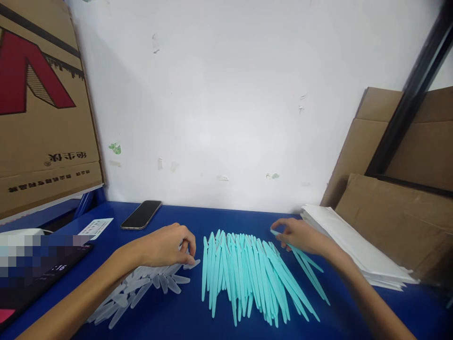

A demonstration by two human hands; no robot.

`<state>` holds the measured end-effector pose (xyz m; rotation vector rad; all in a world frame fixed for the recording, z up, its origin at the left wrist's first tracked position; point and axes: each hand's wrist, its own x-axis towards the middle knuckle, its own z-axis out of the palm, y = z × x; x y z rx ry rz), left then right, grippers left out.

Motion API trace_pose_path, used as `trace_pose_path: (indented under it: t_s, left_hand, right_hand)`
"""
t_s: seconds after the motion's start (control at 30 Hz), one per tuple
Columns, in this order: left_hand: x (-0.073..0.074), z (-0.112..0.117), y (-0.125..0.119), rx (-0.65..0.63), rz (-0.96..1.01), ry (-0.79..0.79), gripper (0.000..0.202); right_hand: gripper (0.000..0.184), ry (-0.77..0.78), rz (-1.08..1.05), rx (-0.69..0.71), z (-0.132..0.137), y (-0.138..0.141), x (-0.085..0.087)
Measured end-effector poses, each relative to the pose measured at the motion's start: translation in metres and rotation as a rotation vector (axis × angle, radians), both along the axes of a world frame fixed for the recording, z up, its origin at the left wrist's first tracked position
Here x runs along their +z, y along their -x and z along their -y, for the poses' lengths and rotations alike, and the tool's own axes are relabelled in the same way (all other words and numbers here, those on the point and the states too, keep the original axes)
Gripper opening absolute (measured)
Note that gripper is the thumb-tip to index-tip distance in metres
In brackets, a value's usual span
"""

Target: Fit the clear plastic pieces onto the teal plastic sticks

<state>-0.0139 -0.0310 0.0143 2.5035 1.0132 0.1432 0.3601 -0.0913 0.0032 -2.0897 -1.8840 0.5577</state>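
Observation:
My left hand [173, 245] is over a heap of translucent plastic caps [132, 288], its thumb and fingers pinched on one clear cap [192, 265]. A wide pile of slim turquoise eyebrow razors [244, 274] lies in the middle of the table, narrow handles pointing toward me. To the right of this pile, my right hand [295, 234] has its fingers closed on a turquoise razor [274, 232], whose tip sticks out to the left. A few more razors [313, 278] lie below that hand, partly covered by it. The two hands are apart, one on each side of the pile.
A phone [141, 215] and a printed card [96, 228] lie on the blue table [184, 215] at the back left, with a dark screen [42, 276] nearer me. White sheets or bags [354, 245] and cardboard [396, 222] stand at right. A big carton [46, 132] rises at left.

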Motion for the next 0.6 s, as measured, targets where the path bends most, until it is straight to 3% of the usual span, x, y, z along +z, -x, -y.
trace_pose_path:
  t_s: [0.17, 0.33, 0.53, 0.6]
  left_hand:
    - [-0.0022, 0.0051, -0.0023, 0.008, -0.049, 0.006, 0.023]
    - [-0.0018, 0.0071, -0.0053, 0.006, -0.08, 0.019, 0.022]
    - [-0.0008, 0.0109, -0.008, 0.046, -0.118, -0.033, 0.024]
    - [-0.002, 0.01, -0.0074, 0.054, -0.09, -0.065, 0.022]
  right_hand:
    - [0.042, 0.153, 0.016, -0.002, 0.0059, 0.0039, 0.0064]
    - [0.051, 0.254, -0.043, -0.053, 0.0069, 0.0008, 0.0005]
    - [0.025, 0.179, 0.055, -0.042, 0.0069, 0.001, 0.0036]
    - [0.029, 0.17, 0.035, 0.019, 0.0106, 0.0033, 0.0077]
